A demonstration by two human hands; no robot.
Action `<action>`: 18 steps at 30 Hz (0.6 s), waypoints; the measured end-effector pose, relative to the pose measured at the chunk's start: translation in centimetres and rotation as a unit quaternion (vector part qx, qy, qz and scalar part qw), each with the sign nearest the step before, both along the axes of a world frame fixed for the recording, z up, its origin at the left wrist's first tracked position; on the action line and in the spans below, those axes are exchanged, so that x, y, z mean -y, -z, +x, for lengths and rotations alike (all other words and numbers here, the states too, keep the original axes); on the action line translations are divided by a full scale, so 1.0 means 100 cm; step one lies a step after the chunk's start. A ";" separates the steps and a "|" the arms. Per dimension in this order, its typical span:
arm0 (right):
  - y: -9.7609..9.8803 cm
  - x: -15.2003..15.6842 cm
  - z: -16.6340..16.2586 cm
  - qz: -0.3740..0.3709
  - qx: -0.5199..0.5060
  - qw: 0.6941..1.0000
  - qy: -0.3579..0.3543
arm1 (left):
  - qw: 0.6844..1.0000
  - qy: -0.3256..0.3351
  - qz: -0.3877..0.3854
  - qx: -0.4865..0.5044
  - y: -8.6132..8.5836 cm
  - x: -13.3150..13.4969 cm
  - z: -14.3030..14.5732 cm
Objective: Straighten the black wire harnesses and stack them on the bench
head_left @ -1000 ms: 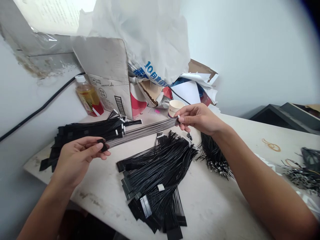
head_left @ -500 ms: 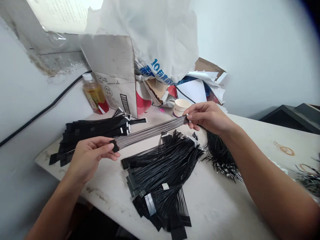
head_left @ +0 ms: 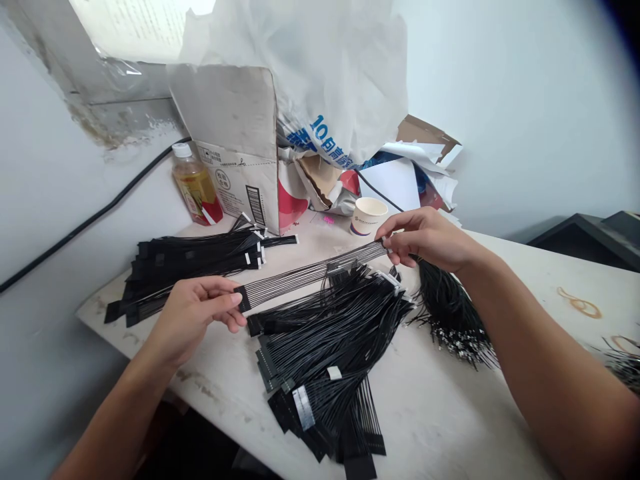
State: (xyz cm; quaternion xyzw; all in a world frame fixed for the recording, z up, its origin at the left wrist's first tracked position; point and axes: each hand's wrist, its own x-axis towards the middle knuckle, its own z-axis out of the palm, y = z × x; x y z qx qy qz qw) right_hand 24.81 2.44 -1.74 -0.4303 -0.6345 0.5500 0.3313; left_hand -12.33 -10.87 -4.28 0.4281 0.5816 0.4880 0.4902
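Note:
I hold one flat black wire harness (head_left: 310, 273) stretched between both hands above the white table (head_left: 450, 407). My left hand (head_left: 197, 313) pinches its black connector at the near-left end. My right hand (head_left: 425, 237) pinches the far end, fingers closed on it. Under the harness lies a big heap of the same black harnesses (head_left: 325, 353) fanned towards me. A neater stack of harnesses (head_left: 195, 263) lies to the left, behind my left hand. A bunch of loose black wires with metal tips (head_left: 450, 313) lies below my right wrist.
At the back stand a cardboard box (head_left: 235, 140), a bottle of amber drink (head_left: 196, 188), a paper cup (head_left: 367, 217) and a white plastic bag (head_left: 320, 80) over crumpled paper. A black cable (head_left: 85, 220) runs along the left wall. The table's near-left edge drops away.
Both hands have lowered the stretched harness slightly towards the heap while keeping hold of its ends. The view has shifted a little to the left, so everything sits further right.

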 end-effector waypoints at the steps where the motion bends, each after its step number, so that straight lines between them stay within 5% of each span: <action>1: 0.001 0.000 0.000 -0.011 0.004 1.000 -0.002 | 1.000 0.011 -0.002 -0.004 0.001 0.000 0.000; 10: -0.001 -0.003 0.016 -0.038 0.096 0.994 -0.044 | 0.994 0.084 -0.032 -0.060 0.002 0.015 0.022; 18: 0.000 -0.004 0.023 -0.022 0.246 0.956 -0.157 | 0.948 0.196 -0.131 -0.212 0.000 0.026 0.028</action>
